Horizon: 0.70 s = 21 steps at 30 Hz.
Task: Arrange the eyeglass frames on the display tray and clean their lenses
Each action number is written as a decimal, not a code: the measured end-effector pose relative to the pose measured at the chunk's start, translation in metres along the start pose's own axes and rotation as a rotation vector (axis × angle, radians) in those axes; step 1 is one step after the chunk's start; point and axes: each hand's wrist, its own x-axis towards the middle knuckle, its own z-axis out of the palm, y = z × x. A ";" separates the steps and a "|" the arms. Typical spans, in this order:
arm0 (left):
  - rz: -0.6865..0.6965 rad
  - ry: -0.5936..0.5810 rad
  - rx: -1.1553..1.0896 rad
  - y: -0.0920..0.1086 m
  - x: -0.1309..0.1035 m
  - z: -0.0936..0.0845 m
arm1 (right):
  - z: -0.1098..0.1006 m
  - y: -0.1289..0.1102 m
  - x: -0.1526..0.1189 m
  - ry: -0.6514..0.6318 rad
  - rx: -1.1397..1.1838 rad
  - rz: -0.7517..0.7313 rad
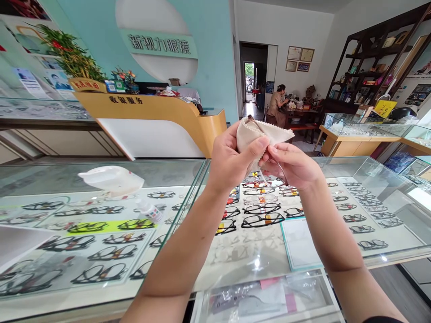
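Observation:
My left hand (226,159) is closed around a cream cleaning cloth (279,131) with zigzag edges, its thumb pressing the folds. My right hand (296,165) pinches close beside it, fingertips at the cloth's lower edge. A thin temple of a pair of eyeglasses (281,172) sticks out below the right fingers; most of the glasses are hidden by the cloth and hands. A small dark tip shows at the cloth's top. Both hands are raised above a glass display case (232,264) with rows of spectacle frames inside.
On the left glass top lie a crumpled white sheet-like item (112,179) and a small white bottle (150,211). A teal-edged white panel (301,244) is near my right forearm. A wooden counter (161,107) stands ahead; a person (278,105) sits at a far table.

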 end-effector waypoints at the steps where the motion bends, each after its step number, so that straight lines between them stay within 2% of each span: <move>1: 0.002 0.026 0.007 -0.001 -0.001 0.002 | 0.001 0.000 0.000 0.002 -0.010 0.004; 7: -0.011 0.115 0.000 -0.009 -0.005 0.003 | 0.009 -0.002 -0.002 0.039 -0.088 0.053; 10: -0.041 0.087 0.000 -0.007 -0.001 -0.002 | 0.011 -0.004 -0.003 0.067 -0.108 0.035; 15: -0.028 0.027 -0.015 -0.001 0.008 -0.010 | 0.004 -0.004 -0.004 0.113 -0.094 -0.082; 21: -0.073 0.030 0.028 0.001 0.010 -0.032 | -0.009 -0.016 -0.010 0.237 -0.194 -0.143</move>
